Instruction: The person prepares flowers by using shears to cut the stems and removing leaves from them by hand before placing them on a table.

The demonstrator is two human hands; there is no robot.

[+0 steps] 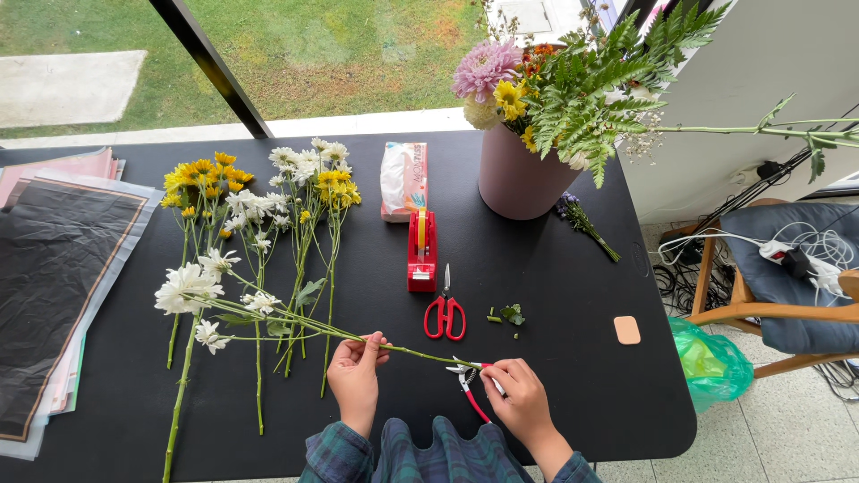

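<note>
Head view, looking down on a matte black table. Left hand pinched around a thin green flower stem, fingers closed on it near its lower end; white blooms at the far end, out to the left, well apart from the hand. Stem running on rightward past the left hand to the right hand, which grips small red-handled snips, metal blades closed around or just touching the stem's tip; cannot tell which. Both hands near the table's front edge, cuffs of dark green plaid sleeves below.

Just beyond the right hand, red-handled scissors lying flat, blades shut, next to a few green leaf trimmings. A glossy red plastic tape dispenser just behind the scissors, a soft plastic tissue pack further back. Loose yellow and white daisy-like flowers spread flat on long stems to the left. A smooth pink cylindrical vase at the back, filled with ferns and round pink and yellow blooms. Layered sheets of wrapping paper, dark over translucent, at the far left.
</note>
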